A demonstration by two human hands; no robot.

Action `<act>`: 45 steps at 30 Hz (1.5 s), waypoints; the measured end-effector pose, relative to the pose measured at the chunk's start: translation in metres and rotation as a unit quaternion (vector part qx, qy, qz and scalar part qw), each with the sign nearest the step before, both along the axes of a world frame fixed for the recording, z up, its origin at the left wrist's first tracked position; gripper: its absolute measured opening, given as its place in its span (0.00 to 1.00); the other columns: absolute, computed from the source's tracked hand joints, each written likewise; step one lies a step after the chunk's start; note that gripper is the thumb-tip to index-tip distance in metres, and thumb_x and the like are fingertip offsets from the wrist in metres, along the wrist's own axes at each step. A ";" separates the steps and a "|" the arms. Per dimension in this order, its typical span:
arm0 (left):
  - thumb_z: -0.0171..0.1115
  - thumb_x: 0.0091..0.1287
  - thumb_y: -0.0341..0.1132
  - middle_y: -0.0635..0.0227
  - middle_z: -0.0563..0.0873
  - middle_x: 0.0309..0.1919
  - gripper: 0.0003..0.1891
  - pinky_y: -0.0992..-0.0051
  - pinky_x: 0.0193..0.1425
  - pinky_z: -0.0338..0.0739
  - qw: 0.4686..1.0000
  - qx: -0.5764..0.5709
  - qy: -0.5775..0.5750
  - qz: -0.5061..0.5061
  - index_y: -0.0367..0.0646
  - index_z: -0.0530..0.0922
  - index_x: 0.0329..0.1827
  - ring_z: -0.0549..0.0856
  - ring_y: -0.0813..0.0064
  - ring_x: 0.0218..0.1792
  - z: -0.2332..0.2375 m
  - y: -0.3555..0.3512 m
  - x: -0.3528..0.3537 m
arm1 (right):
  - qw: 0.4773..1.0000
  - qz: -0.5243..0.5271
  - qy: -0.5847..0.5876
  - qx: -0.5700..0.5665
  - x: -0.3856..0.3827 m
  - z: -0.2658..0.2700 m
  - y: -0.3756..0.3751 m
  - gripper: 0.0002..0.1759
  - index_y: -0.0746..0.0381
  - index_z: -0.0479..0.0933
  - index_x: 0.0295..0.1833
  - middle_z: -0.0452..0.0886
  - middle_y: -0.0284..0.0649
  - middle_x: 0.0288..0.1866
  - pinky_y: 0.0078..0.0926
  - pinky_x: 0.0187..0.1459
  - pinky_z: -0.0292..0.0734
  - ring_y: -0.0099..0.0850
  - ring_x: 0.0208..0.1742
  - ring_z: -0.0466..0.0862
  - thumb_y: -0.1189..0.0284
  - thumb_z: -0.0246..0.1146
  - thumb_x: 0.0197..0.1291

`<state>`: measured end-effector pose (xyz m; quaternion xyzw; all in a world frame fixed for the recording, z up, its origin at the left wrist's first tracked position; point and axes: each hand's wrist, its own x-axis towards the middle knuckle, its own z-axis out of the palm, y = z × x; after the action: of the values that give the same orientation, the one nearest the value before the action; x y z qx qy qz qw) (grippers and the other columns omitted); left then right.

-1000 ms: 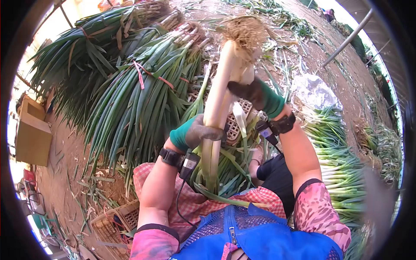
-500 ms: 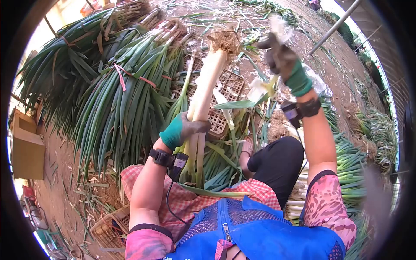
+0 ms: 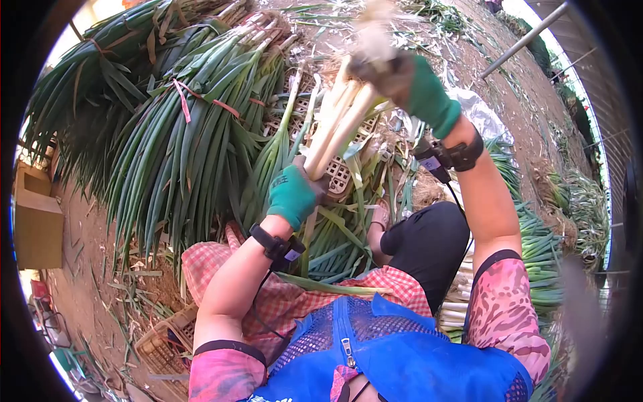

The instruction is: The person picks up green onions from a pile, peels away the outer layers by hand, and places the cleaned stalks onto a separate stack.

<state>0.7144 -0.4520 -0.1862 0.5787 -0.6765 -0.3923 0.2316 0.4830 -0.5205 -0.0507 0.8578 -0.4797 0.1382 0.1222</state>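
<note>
My left hand (image 3: 299,192), in a green glove with a dark, soiled palm, is wrapped round the lower part of long green onion stalks (image 3: 328,137). Their thick white shanks slant up and away from me, with green leaves hanging below the grip. At the upper end of the stalks is my right hand (image 3: 408,84), in a matching glove, blurred and with its fingers curled. A pale smeared piece (image 3: 376,33) sticks up from those fingers; its kind cannot be made out. The root ends are mostly hidden by this hand.
Tied bundles of green onions (image 3: 194,147) lie at left, over a plastic crate (image 3: 338,177). More white-stemmed onions (image 3: 536,248) lie at right, beyond my bent knee (image 3: 432,251). Leaf scraps litter the ground. A cardboard box (image 3: 40,228) and another crate (image 3: 164,345) stand at left.
My right hand has moved left and down to the top of the stalks. My left hand has turned and shifted slightly right; the stalks now show as separate white shanks.
</note>
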 end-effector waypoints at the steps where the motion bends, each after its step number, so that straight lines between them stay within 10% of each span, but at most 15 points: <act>1: 0.68 0.54 0.45 0.50 0.86 0.32 0.23 0.58 0.42 0.79 1.000 -0.011 -0.016 -0.002 0.42 0.78 0.49 0.86 0.50 0.35 -0.003 0.001 -0.003 | 0.986 -0.031 -0.106 0.125 0.026 0.000 0.007 0.22 0.51 0.74 0.64 0.85 0.47 0.45 0.33 0.42 0.81 0.39 0.41 0.85 0.61 0.62 0.64; 4: 0.68 0.54 0.45 0.50 0.86 0.33 0.22 0.56 0.43 0.79 0.996 -0.061 -0.069 -0.014 0.41 0.76 0.47 0.86 0.48 0.35 -0.007 0.006 -0.008 | 0.950 -0.117 0.130 0.259 0.051 0.001 0.008 0.27 0.49 0.76 0.62 0.85 0.48 0.48 0.44 0.53 0.77 0.48 0.49 0.84 0.51 0.65 0.59; 12: 0.69 0.57 0.46 0.47 0.86 0.33 0.24 0.54 0.41 0.79 0.995 -0.067 -0.061 -0.037 0.41 0.72 0.49 0.85 0.46 0.36 -0.009 0.011 -0.010 | 0.963 -0.053 0.232 0.128 0.035 -0.024 -0.004 0.14 0.60 0.78 0.48 0.85 0.47 0.35 0.38 0.35 0.81 0.40 0.35 0.88 0.67 0.61 0.59; 16: 0.70 0.57 0.45 0.47 0.86 0.33 0.26 0.54 0.41 0.79 0.995 -0.073 -0.060 -0.039 0.40 0.71 0.51 0.86 0.46 0.36 -0.011 0.012 -0.011 | 0.977 -0.061 -0.189 0.074 0.016 -0.019 -0.020 0.11 0.58 0.77 0.51 0.83 0.44 0.29 0.37 0.38 0.81 0.39 0.30 0.85 0.67 0.59 0.65; 21: 0.70 0.56 0.44 0.47 0.86 0.35 0.32 0.55 0.41 0.79 0.989 -0.118 -0.078 -0.044 0.37 0.69 0.59 0.86 0.47 0.36 -0.029 0.012 -0.016 | 0.946 -0.029 0.216 0.240 0.049 -0.006 0.004 0.17 0.57 0.80 0.52 0.85 0.46 0.43 0.40 0.46 0.81 0.47 0.45 0.85 0.62 0.63 0.60; 24: 0.72 0.54 0.43 0.47 0.86 0.36 0.37 0.57 0.43 0.80 0.990 -0.114 -0.066 -0.048 0.36 0.66 0.64 0.86 0.47 0.37 -0.031 0.012 -0.015 | 0.942 0.029 0.205 0.263 0.040 -0.020 0.002 0.19 0.58 0.77 0.55 0.80 0.45 0.54 0.40 0.50 0.78 0.45 0.52 0.82 0.64 0.63 0.60; 31: 0.75 0.50 0.39 0.48 0.86 0.38 0.43 0.61 0.44 0.80 0.999 -0.033 0.020 -0.039 0.35 0.64 0.68 0.87 0.53 0.39 -0.028 0.009 -0.014 | 0.978 0.048 0.168 0.113 0.035 -0.033 0.007 0.17 0.65 0.74 0.55 0.83 0.48 0.44 0.38 0.42 0.80 0.43 0.40 0.85 0.71 0.62 0.61; 36: 0.74 0.51 0.37 0.49 0.86 0.39 0.45 0.63 0.44 0.80 0.999 -0.006 0.017 -0.028 0.36 0.60 0.71 0.87 0.55 0.38 -0.032 0.009 -0.015 | 0.924 -0.032 -0.309 0.224 0.022 -0.022 -0.012 0.14 0.65 0.76 0.56 0.81 0.30 0.31 0.21 0.28 0.77 0.21 0.26 0.79 0.73 0.57 0.67; 41: 0.72 0.53 0.36 0.46 0.85 0.41 0.47 0.61 0.43 0.80 0.992 -0.122 0.010 -0.009 0.37 0.55 0.75 0.86 0.50 0.37 -0.038 0.012 -0.016 | 0.984 0.119 -0.065 -0.119 -0.046 0.005 -0.046 0.10 0.61 0.78 0.49 0.81 0.37 0.30 0.22 0.30 0.80 0.27 0.27 0.81 0.72 0.60 0.63; 43: 0.72 0.54 0.35 0.46 0.85 0.41 0.46 0.60 0.44 0.80 0.994 -0.111 -0.009 -0.017 0.37 0.54 0.74 0.86 0.48 0.38 -0.033 0.012 -0.018 | 0.959 0.225 -0.152 -0.076 -0.022 -0.003 -0.040 0.15 0.57 0.79 0.51 0.80 0.37 0.30 0.25 0.31 0.79 0.29 0.30 0.82 0.63 0.62 0.62; 45: 0.71 0.54 0.36 0.46 0.85 0.41 0.45 0.59 0.44 0.80 0.991 -0.127 -0.024 -0.033 0.36 0.55 0.74 0.85 0.48 0.39 -0.035 0.016 -0.019 | 0.973 0.115 -0.124 0.159 0.041 0.010 0.002 0.17 0.57 0.80 0.50 0.81 0.38 0.31 0.29 0.34 0.79 0.32 0.33 0.84 0.59 0.65 0.60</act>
<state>0.6954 -0.4364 -0.2211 0.5308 -0.7450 -0.2968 0.2740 0.5240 -0.5182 -0.0410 0.8917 -0.4054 0.1783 -0.0934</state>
